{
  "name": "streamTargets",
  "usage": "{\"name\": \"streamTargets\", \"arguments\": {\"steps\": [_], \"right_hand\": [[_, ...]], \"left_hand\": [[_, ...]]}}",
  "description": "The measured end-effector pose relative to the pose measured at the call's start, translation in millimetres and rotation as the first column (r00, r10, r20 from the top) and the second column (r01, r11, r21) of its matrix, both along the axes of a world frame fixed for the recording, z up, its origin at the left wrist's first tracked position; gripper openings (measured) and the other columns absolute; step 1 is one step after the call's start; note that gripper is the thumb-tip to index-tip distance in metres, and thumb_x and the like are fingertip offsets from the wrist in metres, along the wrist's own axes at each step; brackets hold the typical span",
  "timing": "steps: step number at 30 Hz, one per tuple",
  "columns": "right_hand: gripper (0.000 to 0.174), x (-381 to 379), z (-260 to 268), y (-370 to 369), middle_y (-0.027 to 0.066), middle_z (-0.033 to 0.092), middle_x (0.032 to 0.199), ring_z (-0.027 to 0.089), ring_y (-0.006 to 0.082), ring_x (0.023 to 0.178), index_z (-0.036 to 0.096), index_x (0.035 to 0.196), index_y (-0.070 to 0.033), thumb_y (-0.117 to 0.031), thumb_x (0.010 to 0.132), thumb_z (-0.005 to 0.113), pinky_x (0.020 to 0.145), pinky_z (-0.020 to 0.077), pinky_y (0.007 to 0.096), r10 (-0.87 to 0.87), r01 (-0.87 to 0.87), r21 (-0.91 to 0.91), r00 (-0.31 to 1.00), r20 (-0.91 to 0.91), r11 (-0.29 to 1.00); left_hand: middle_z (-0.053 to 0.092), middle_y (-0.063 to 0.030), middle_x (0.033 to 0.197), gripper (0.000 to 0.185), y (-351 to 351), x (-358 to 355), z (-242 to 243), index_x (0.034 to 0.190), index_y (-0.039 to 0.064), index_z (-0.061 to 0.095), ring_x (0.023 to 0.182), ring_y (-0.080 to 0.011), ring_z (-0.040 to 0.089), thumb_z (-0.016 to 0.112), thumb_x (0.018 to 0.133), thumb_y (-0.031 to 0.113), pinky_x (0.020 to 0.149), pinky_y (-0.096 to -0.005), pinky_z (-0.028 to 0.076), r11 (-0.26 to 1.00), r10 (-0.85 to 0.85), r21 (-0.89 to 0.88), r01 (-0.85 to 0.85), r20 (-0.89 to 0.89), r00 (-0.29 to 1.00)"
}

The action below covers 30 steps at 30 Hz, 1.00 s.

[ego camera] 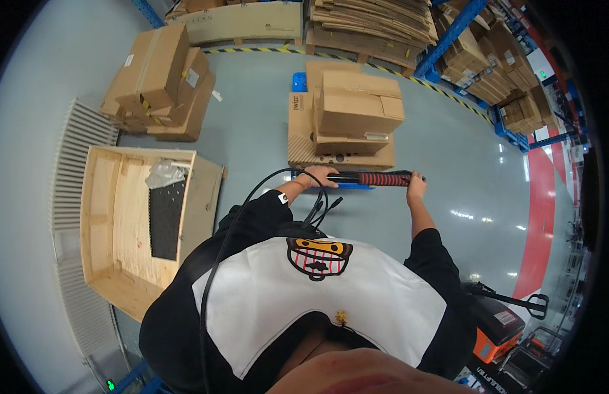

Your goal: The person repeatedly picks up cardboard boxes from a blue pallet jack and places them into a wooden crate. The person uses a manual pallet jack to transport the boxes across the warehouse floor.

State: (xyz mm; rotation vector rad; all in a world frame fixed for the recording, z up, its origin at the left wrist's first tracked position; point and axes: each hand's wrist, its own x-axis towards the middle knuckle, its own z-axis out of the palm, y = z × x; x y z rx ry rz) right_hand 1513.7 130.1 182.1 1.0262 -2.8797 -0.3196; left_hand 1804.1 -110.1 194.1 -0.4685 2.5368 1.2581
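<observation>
A dark horizontal handle bar [346,178], wrapped along its right part in red-and-black striped material [383,179], runs across in front of me. My left hand [319,176] is closed around its left end. At the right end, my right hand [417,186] grips the bar with bent fingers. Just beyond the bar stand stacked cardboard boxes [361,106], the top one closed. Blue parts of a platform cart [299,82] show under and behind the stack; most of its deck is hidden. A black cable [245,209] loops over my left arm.
To the left stand an open wooden crate [100,221] holding a dark panel and clear plastic, a radiator [68,172] and piled cartons [152,74]. Flattened cardboard [373,19] lies on a pallet ahead. Blue racking [452,37] and an orange-and-black pallet truck [499,320] are on the right.
</observation>
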Motion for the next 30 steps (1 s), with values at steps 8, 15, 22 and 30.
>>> {"name": "streamTargets", "arguments": {"steps": [8, 15, 22, 30], "right_hand": [[0.020, 7.5, 1.9, -73.5, 0.0131, 0.056, 0.104, 0.058, 0.0314, 0.092, 0.051, 0.103, -0.008, -0.008, 0.084, 0.042, 0.076, 0.0472, 0.0389, -0.042, 0.036, 0.055, 0.991, 0.123, 0.998], [0.023, -5.4, -11.8, -97.4, 0.0177, 0.056, 0.103, 0.055, 0.0363, 0.094, 0.053, 0.104, -0.011, -0.006, 0.082, 0.045, 0.078, 0.0462, 0.0435, -0.102, 0.097, 0.030, 0.956, 0.277, 0.995], [0.034, -107.5, -11.0, -125.8, 0.0150, 0.062, 0.099, 0.057, 0.0297, 0.098, 0.060, 0.106, -0.017, -0.006, 0.075, 0.052, 0.080, 0.0457, 0.0393, -0.280, -0.241, 0.653, 0.759, 0.588, 0.718], [0.058, -118.7, -8.1, -277.5, 0.0104, 0.050, 0.121, 0.044, 0.0198, 0.112, 0.045, 0.124, -0.004, -0.045, 0.084, 0.050, 0.091, 0.0370, 0.0333, -0.069, 0.814, -0.502, 0.541, 0.838, 0.292]], "left_hand": [[0.021, -0.0147, 0.142, 0.070, -144.5, 37.0, -1.1, 0.135, 0.006, 0.028, 0.132, -0.0253, 0.017, 0.055, 0.081, 0.042, 0.107, -0.0366, 0.014, 0.774, -0.240, 0.579, 0.257, -0.107, 0.965], [0.006, -0.0111, 0.146, 0.061, -197.2, 46.3, 5.4, 0.137, 0.014, 0.027, 0.135, -0.0261, 0.003, 0.051, 0.085, 0.034, 0.109, -0.0404, 0.008, 0.750, -0.369, 0.556, 0.359, -0.099, 0.924], [0.027, -0.0143, 0.140, 0.062, -276.0, 35.0, -0.8, 0.136, 0.005, 0.026, 0.130, -0.0236, 0.023, 0.050, 0.086, 0.034, 0.107, -0.0332, 0.017, 0.694, -0.320, 0.661, 0.287, -0.075, 0.945], [0.018, -0.0145, 0.143, 0.078, -371.8, -101.4, -0.5, 0.140, 0.008, 0.005, 0.127, -0.0202, 0.027, 0.052, 0.083, 0.033, 0.099, -0.0349, 0.028, 0.505, 0.211, 0.837, -0.211, 0.117, 0.970]]}}
